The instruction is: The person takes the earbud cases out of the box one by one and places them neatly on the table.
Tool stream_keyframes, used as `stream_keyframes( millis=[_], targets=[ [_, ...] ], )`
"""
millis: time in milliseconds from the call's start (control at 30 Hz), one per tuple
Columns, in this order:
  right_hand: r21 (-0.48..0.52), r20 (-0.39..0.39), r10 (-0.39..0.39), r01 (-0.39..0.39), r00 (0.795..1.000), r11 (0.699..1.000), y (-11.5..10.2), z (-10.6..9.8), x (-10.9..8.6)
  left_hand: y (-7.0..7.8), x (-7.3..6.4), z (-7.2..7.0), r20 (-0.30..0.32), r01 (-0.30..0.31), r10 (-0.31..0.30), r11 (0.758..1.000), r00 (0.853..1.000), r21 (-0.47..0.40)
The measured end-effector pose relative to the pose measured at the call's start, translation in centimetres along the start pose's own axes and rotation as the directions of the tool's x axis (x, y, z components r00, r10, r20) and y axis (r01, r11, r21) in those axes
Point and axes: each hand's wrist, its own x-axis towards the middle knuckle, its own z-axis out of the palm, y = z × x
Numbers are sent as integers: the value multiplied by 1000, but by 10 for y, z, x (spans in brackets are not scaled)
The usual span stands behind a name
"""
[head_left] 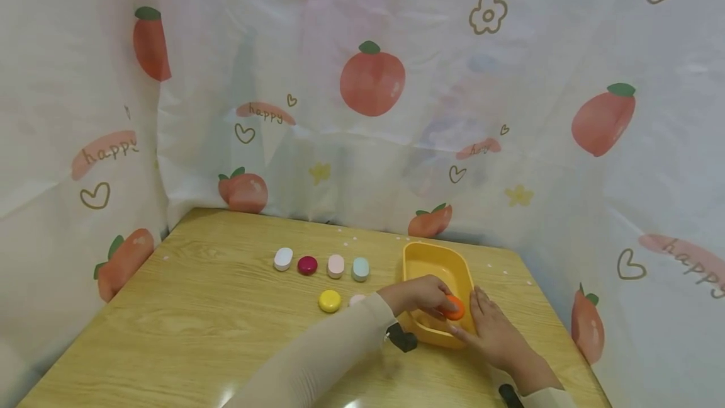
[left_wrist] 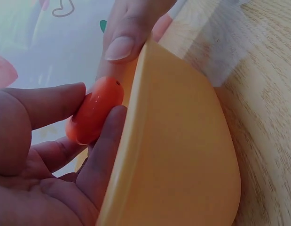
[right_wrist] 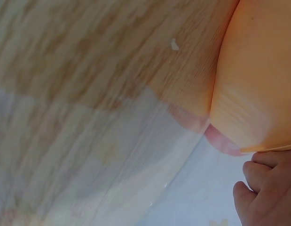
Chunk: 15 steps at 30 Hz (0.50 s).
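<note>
My left hand (head_left: 426, 294) reaches over the yellow plastic bin (head_left: 436, 249) and pinches a glossy orange rounded piece (head_left: 454, 308) between thumb and fingers. Seen from the left wrist, the orange piece (left_wrist: 96, 109) has a small dark hole near one end and is held beside the bin's rim (left_wrist: 126, 141). My right hand (head_left: 501, 335) holds the bin at its right side, fingers along the outer wall and thumb at the rim. Part of that hand (right_wrist: 270, 188) shows by the bin's edge in the right wrist view.
Left of the bin, a row holds a white oval piece (head_left: 283, 259), a crimson one (head_left: 308, 265), a pink one (head_left: 336, 266) and a mint one (head_left: 360, 269). Nearer lies a yellow round piece (head_left: 330, 301); a pale piece (head_left: 357, 300) is partly behind the left sleeve. Patterned cloth surrounds the wooden table (head_left: 187, 307).
</note>
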Motion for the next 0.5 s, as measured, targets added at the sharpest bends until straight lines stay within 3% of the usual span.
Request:
stream_keyframes(
  millis=[200, 500],
  targets=[
    [19, -7, -2, 2, 1000, 1000, -1, 1, -1, -1, -3, -5, -37, -14, 13, 999, 999, -29],
    [13, -21, -6, 7, 1000, 1000, 2, 3, -2, 2, -9, -12, -40, -26, 25, 999, 999, -26]
  ],
)
